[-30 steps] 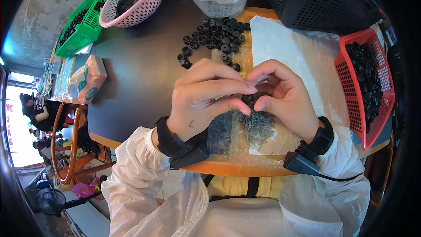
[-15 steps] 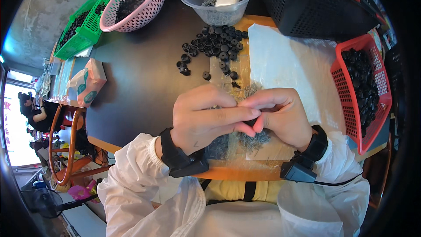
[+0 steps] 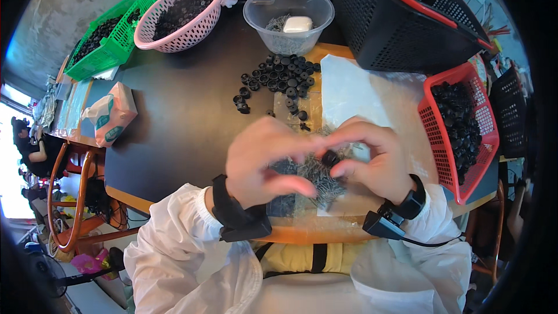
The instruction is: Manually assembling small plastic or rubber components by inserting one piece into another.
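Black cap pinched in right fingers alone; left fingers, pressed close earlier, now spread, blurred.

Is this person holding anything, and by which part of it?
The right hand holds a small black piece by its sides, between thumb and forefinger. The left hand is blurred, thumb and fingers apart, with nothing visibly held.
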`<action>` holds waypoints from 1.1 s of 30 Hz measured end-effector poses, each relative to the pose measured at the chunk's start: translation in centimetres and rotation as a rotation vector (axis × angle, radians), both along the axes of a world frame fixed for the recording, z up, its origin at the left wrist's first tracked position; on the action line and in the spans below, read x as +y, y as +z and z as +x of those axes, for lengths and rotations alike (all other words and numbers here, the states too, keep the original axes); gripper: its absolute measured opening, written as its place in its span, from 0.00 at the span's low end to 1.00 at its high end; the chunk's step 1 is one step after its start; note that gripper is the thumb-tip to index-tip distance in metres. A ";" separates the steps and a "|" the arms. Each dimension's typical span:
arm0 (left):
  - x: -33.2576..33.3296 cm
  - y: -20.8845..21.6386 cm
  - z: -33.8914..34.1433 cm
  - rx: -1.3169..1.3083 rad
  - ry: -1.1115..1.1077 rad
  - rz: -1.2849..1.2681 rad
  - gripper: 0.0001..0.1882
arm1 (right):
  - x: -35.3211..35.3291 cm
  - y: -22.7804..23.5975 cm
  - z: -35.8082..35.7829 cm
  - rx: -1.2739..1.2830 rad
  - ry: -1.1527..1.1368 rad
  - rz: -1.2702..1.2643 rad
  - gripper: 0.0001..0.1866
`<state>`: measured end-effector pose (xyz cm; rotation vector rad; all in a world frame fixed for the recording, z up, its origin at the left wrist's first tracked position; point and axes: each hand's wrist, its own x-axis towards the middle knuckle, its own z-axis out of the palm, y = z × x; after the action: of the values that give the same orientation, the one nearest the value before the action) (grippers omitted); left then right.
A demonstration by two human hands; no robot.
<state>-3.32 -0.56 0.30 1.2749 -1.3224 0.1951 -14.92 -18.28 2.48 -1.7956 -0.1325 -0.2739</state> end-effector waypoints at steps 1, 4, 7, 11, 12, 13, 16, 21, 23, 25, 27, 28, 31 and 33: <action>0.0 -0.2 0.0 0.150 0.048 -0.100 0.20 | -0.2 1.3 -0.5 -0.001 -0.005 -0.018 0.17; 0.4 -0.6 1.4 0.317 0.201 -0.188 0.20 | -1.3 5.4 -2.7 -0.129 -0.411 -0.755 0.16; 0.5 -0.6 2.1 0.633 0.208 -0.259 0.15 | -3.5 7.4 -7.1 -0.077 -0.734 -1.150 0.13; 1.2 -0.8 2.0 0.690 0.168 -0.275 0.12 | -8.1 7.1 -10.6 0.133 -0.957 -1.140 0.10; 1.2 -0.8 1.7 0.675 0.178 -0.275 0.11 | -8.7 6.9 -11.0 0.205 -0.941 -1.154 0.10; 0.9 -0.6 1.4 0.675 0.169 -0.280 0.10 | -9.1 7.4 -11.8 0.291 -0.939 -1.183 0.10; 1.1 -0.6 1.5 0.669 0.119 -0.226 0.09 | -10.7 6.9 -12.6 0.319 -0.827 -1.142 0.11; 1.3 -0.6 2.0 0.709 0.085 -0.185 0.07 | -10.6 12.6 -9.4 0.291 -0.740 -1.172 0.16; 1.3 -0.5 2.0 0.701 0.091 -0.174 0.07 | -12.5 14.8 -6.6 0.098 -0.689 -1.238 0.15; 0.9 -0.3 1.9 0.699 0.089 -0.163 0.07 | -14.2 17.3 -2.9 0.106 -0.629 -0.987 0.15; 0.6 -0.4 2.0 0.703 0.085 -0.172 0.07 | -17.5 18.7 1.3 0.056 -0.435 -1.008 0.18; 0.6 -0.3 2.0 0.702 0.088 -0.177 0.07 | -18.7 19.2 3.7 0.195 -0.370 -0.988 0.22; 1.3 -0.3 2.6 0.685 0.155 -0.224 0.07 | -18.6 18.2 11.1 0.774 -0.243 -0.861 0.27; 1.9 -0.5 3.4 0.670 0.183 -0.246 0.07 | -21.2 14.6 14.6 0.963 -0.001 -0.859 0.43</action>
<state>0.11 1.37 -0.16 1.1118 -0.5901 0.0444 -0.28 -39.43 17.04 -2.5689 0.5077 0.7728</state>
